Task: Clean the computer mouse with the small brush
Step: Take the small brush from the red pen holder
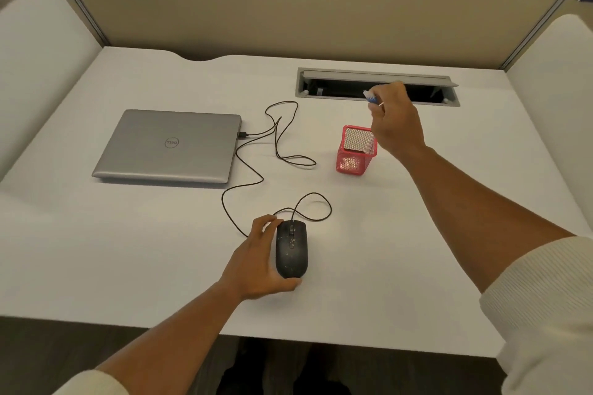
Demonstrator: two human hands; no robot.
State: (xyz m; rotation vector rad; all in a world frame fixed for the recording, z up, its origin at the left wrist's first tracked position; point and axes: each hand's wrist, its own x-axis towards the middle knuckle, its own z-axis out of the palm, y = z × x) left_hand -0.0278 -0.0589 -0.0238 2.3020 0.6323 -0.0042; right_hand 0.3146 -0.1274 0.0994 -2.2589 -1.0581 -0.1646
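Note:
A black wired computer mouse (291, 250), speckled with light dust, lies on the white desk (433, 250) near the front middle. My left hand (256, 261) grips it from the left side, thumb at its rear. My right hand (396, 119) is raised above and just behind a red mesh pen cup (354, 151), closed on a small brush (370, 96) with a blue head and white bristles sticking out to the left. The brush handle is hidden in my fingers.
A shut silver laptop (170, 146) lies at the left. The mouse's black cable (276, 144) loops across the desk's middle to the laptop's side. A grey cable tray slot (377, 86) is open at the back right. Beige partition walls surround the desk.

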